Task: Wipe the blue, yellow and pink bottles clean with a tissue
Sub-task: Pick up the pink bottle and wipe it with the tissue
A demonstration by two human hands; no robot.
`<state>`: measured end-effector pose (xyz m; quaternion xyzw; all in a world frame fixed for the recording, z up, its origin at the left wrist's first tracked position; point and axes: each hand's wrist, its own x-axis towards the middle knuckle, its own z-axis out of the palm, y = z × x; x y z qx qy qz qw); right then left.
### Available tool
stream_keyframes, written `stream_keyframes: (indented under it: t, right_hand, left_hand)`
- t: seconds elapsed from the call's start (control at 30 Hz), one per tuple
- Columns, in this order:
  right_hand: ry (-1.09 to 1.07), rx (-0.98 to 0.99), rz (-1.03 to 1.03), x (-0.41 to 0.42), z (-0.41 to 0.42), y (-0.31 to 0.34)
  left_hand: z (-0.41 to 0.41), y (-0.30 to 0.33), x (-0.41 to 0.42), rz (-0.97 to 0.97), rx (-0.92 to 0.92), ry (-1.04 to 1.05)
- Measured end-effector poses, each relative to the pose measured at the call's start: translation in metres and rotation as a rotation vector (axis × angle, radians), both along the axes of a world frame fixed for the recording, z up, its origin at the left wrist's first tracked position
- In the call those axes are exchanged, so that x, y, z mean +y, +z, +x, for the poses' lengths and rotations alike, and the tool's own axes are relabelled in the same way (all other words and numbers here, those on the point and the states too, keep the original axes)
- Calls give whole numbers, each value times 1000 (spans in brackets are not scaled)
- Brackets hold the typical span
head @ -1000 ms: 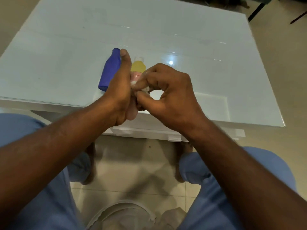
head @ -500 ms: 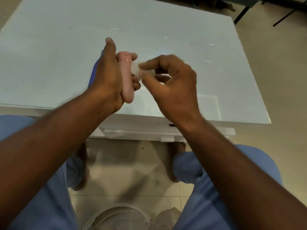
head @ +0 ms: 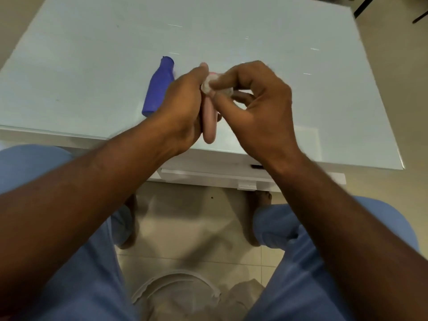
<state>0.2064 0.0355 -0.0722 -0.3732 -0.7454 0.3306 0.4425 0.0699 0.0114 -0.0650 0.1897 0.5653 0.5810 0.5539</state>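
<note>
My left hand (head: pixel 183 105) grips the pink bottle (head: pixel 209 122) above the near edge of the table, its base pointing toward me. My right hand (head: pixel 257 105) pinches a small wad of white tissue (head: pixel 209 85) against the bottle's upper end. The blue bottle (head: pixel 159 86) lies on its side on the table, just left of my left hand. The yellow bottle is hidden behind my hands.
The pale glass table (head: pixel 231 31) stretches away from me, and its front edge (head: pixel 69 135) runs under my wrists. My knees in blue trousers are below, with a white bin (head: pixel 176 288) on the tiled floor between them.
The tissue in my right hand has come up against the top of the pink bottle, closing the small gap. The bottle has sunk slightly toward me, baring the blue bottle.
</note>
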Motion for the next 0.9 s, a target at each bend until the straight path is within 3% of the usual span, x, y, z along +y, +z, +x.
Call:
stream_keyframes:
  t: [0.13, 0.33, 0.5, 0.7, 0.9]
  right_hand:
    - [158, -139, 30, -10, -1, -1]
    - [-14, -1, -3, 0, 3, 6]
    - [233, -199, -16, -13, 0, 0]
    - [31, -17, 12, -1, 2, 5]
    - [311, -204, -54, -12, 2, 4]
  left_hand:
    - [-9, 3, 1, -42, -31, 62]
    - [-7, 1, -3, 20, -23, -14]
    - [-16, 7, -3, 32, -51, 84]
    - [-11, 6, -3, 37, -78, 42]
    - [-17, 11, -4, 31, -202, 52]
